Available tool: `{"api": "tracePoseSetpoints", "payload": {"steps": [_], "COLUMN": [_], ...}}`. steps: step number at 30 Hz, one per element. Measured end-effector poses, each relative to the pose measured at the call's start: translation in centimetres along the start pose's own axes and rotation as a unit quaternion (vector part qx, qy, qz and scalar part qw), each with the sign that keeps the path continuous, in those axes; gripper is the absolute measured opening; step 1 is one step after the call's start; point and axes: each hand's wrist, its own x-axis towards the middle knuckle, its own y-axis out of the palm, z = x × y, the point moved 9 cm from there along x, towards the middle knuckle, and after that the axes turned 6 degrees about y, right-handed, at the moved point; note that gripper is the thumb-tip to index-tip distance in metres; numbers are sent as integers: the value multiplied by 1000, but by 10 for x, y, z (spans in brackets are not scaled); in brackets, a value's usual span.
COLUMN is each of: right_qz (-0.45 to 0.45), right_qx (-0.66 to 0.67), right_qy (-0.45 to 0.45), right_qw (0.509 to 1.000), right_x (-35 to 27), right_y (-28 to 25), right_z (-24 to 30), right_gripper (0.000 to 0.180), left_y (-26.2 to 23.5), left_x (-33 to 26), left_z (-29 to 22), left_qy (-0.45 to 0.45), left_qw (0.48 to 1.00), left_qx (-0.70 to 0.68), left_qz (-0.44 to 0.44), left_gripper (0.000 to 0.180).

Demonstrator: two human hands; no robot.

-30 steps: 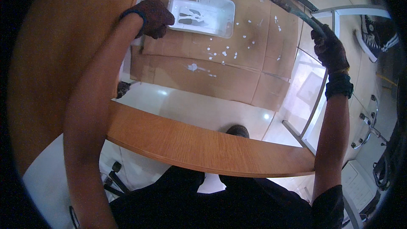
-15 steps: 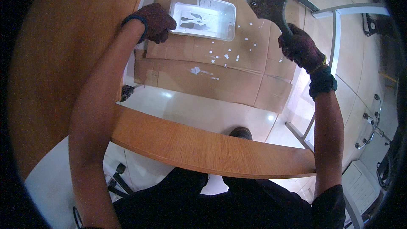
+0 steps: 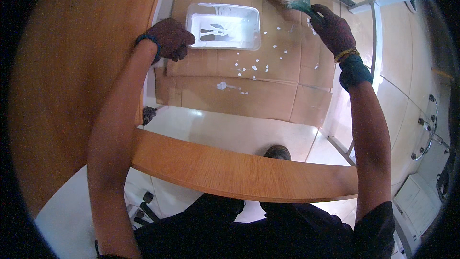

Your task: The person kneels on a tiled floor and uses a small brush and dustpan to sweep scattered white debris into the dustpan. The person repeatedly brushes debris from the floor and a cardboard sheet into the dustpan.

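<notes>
My right hand [image 3: 331,29], in a dark maroon knit glove, is closed round the handle of a wide paintbrush [image 3: 299,2]. The brush's pale bristles point to the far left, over the cardboard and right of the tray. My left hand [image 3: 168,41], gloved alike, is closed at the left rim of a white rectangular paint tray [image 3: 256,28]. White paint lies in streaks on the tray's bottom, with dark patches between. Where the left fingers meet the rim is partly hidden.
Under the tray spreads brown cardboard [image 3: 211,100] spotted with white drips. A wooden panel [image 3: 72,57] stands at left, and a curved wooden board [image 3: 239,172] crosses in front of me. On the right is a pale metal frame [image 3: 377,38]. My dark shoe [image 3: 278,152] shows past the board.
My right hand has moved a little left, and the brush has swung from pointing up to lying nearly sideways. The tray and left hand sit slightly lower in view.
</notes>
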Motion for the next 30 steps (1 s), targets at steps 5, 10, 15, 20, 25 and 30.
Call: {"api": "tracePoseSetpoints", "payload": {"steps": [5, 10, 15, 20, 25, 30], "right_qz": [-36, -67, -60, -41, -60, -48], "right_qx": [-22, -40, -102, -86, -94, -141], "right_qy": [28, 54, 110, 59, 102, 168], "right_qw": [999, 995, 987, 994, 989, 975], "right_x": [6, 10, -7, -6, 1, -10], "right_y": [-1, -10, -28, -12, -15, -40], "right_z": [-13, -31, -28, 6, -14, -28], "right_gripper": [32, 34, 31, 29, 28, 30], "left_y": [0, 4, 2, 4, 1, 2], "left_x": [-7, 2, -6, 9, 5, 6], "left_z": [3, 10, 10, 18, 8, 11], "left_qy": [-52, -54, -67, -6, -31, -8], "left_qw": [992, 993, 987, 999, 997, 999], "left_qx": [-116, -104, -140, -51, -67, -37], "left_qz": [-25, 3, -34, 14, 3, -1], "left_gripper": [23, 20, 26, 28, 28, 29]}}
